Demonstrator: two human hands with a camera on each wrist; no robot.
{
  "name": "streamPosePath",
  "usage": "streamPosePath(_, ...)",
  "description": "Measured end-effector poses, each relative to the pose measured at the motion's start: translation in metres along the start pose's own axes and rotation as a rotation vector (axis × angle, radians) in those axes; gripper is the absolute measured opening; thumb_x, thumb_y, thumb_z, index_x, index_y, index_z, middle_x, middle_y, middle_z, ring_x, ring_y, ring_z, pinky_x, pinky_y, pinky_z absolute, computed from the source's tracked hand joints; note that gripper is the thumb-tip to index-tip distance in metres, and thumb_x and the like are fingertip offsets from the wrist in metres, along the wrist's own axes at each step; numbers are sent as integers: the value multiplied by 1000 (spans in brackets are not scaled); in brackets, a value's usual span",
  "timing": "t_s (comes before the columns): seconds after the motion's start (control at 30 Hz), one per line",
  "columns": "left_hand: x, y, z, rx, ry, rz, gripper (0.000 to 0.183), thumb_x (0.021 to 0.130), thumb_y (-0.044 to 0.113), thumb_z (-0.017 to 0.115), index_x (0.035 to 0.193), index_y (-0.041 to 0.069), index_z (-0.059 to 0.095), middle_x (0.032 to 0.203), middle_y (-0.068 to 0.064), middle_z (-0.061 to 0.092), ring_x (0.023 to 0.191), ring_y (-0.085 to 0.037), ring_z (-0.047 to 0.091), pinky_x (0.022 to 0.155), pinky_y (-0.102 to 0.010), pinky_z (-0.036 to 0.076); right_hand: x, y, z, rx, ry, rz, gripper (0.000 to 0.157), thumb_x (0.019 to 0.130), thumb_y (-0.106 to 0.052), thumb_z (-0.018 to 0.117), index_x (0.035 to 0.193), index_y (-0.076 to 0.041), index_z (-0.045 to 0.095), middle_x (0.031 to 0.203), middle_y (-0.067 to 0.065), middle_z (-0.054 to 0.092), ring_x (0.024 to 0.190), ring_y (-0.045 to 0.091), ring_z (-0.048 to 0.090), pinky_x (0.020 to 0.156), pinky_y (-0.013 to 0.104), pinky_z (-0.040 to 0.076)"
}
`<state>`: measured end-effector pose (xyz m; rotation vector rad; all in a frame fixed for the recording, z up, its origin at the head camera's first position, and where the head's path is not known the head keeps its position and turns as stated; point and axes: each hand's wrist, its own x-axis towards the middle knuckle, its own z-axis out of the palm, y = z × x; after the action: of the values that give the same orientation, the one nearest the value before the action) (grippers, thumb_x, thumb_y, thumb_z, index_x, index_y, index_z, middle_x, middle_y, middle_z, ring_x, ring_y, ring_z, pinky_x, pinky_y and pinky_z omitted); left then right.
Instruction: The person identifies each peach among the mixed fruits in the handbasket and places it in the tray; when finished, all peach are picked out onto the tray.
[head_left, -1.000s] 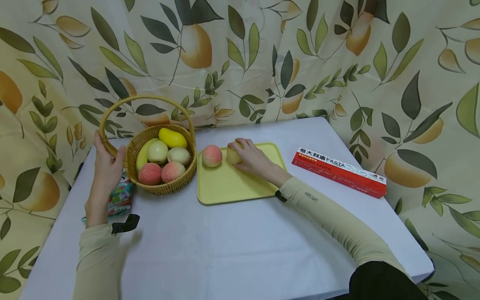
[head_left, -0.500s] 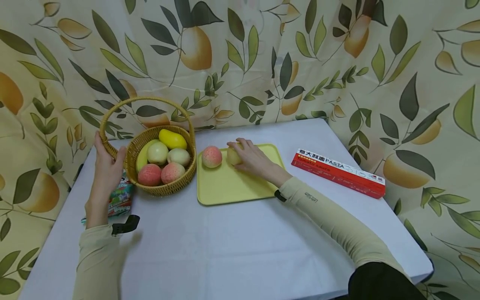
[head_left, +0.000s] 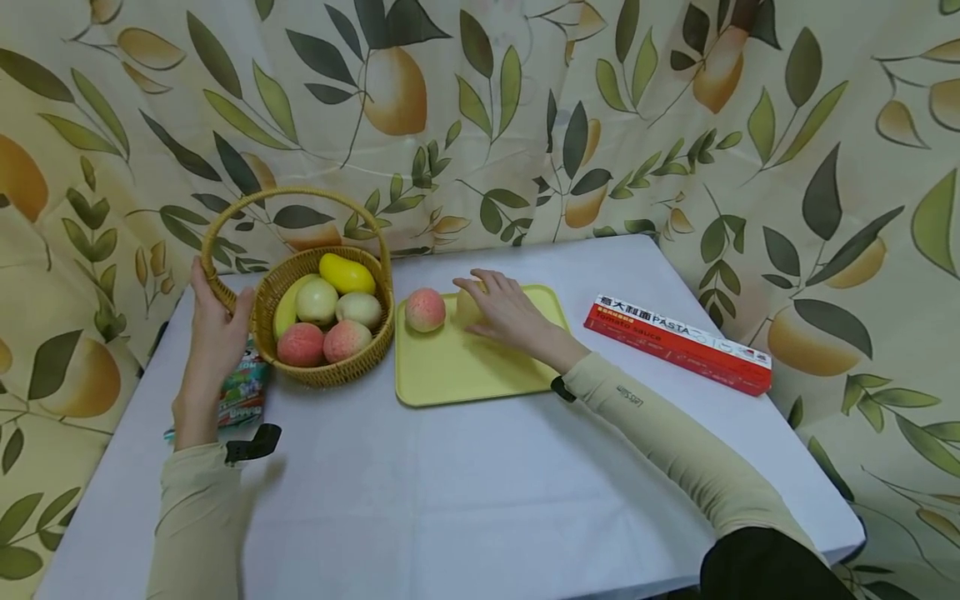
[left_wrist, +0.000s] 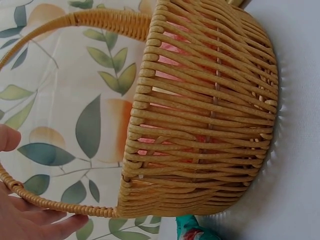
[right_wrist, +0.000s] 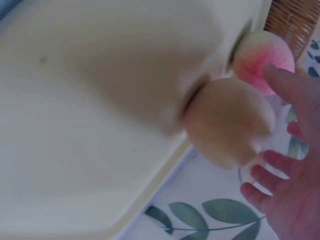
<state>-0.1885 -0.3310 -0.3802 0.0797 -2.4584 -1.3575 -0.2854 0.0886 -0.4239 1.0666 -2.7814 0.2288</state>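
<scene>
A round pale yellow fruit (right_wrist: pixel 227 122) sits on the far part of a yellow tray (head_left: pixel 457 375), partly hidden from the head view by the right hand (head_left: pixel 517 321). That hand is released, its fingers and thumb spread loosely about the fruit; the right wrist view shows the thumb apart from it, while whether a fingertip touches is hard to tell. Just left of the fruit, on the same tray, lies a pink fruit (head_left: pixel 425 310).

Left of the tray stands a wicker basket (head_left: pixel 330 377), upright, holding two pale green fruits (head_left: pixel 317 302), two pinkish-red fruits (head_left: pixel 301 345), a smooth yellow fruit (head_left: pixel 347 273) and a long curved yellow one (head_left: pixel 285 315). The left hand (head_left: pixel 213 342) rests against the left side of its arched handle (head_left: pixel 292 192), fingers straight and thumb apart, without clenching. A colourful packet (head_left: pixel 243 392) lies near the basket's left side.

Right of the tray, a red and white pasta box (head_left: pixel 675 346) lies slantwise on the white-covered bench (head_left: pixel 420 500). A leaf-and-fruit patterned cloth (head_left: pixel 637 50) hangs behind.
</scene>
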Motion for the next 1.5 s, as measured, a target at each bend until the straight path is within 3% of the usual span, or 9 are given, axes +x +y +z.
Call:
streamPosePath(0.2, 3, 4, 1, -7, 6, 17, 86, 108, 41, 43, 164, 20, -18, 174, -15, -7, 160, -34, -1, 130, -56, 3, 7, -17, -14, 1, 22, -61, 75, 94, -40, 73, 157, -18, 38, 159, 16, 43, 146, 35, 42, 117, 54, 41)
streamPosePath(0.57, 4, 5, -3, -16, 11, -9, 87, 107, 45, 43, 163, 23, -19, 174, -15, -8, 160, -36, 1, 128, -60, 5, 31, -79, -30, 60, -10, -254, 65, 99, -40, 66, 155, -17, 41, 154, 10, 49, 143, 28, 46, 114, 43, 47)
streamPosePath(0.7, 5, 5, -3, -26, 21, -5, 86, 108, 42, 44, 164, 21, -18, 174, -15, -8, 160, -34, 0, 130, -56, 4, 42, -99, -30, -52, -58, -347, 66, 100, -42, 65, 157, -21, 38, 157, 10, 47, 143, 28, 47, 112, 41, 49)
streamPosePath(0.83, 5, 6, -2, -40, 26, 2, 85, 108, 37, 44, 164, 19, -17, 174, -14, -8, 161, -30, -1, 131, -53, 3, 56, -113, -32, -189, -80, -451, 64, 101, -34, 64, 159, -26, 37, 159, 8, 46, 139, 26, 51, 105, 37, 53)
streamPosePath(0.93, 5, 7, -1, -37, 25, 0, 86, 107, 37, 46, 164, 20, -17, 174, -14, -8, 160, -30, 1, 130, -53, 4, 69, -122, -36, -217, -106, -505, 59, 104, -29, 60, 159, -30, 37, 160, 5, 45, 141, 22, 49, 99, 33, 54)
streamPosePath(1.07, 5, 6, -1, -33, 21, 5, 87, 107, 35, 48, 164, 20, -16, 174, -15, -6, 160, -33, 2, 130, -55, 6, 87, -132, -41, -219, -156, -561, 57, 105, -32, 59, 158, -31, 39, 162, 2, 43, 146, 20, 45, 103, 33, 53)
streamPosePath(1.27, 4, 4, 0, -31, 16, 5, 88, 107, 33, 48, 164, 19, -16, 174, -16, -7, 160, -34, 2, 130, -56, 6, 107, -141, -40, -254, -230, -602, 58, 101, -31, 66, 155, -32, 44, 161, 0, 45, 142, 20, 47, 104, 34, 53)
streamPosePath(1.5, 0, 2, 1, -24, 11, -3, 88, 107, 37, 48, 164, 21, -16, 174, -16, -6, 160, -36, 3, 129, -59, 7, 116, -146, -28, -248, -321, -608, 53, 106, -6, 52, 153, -30, 47, 159, -1, 47, 144, 21, 46, 112, 36, 49)
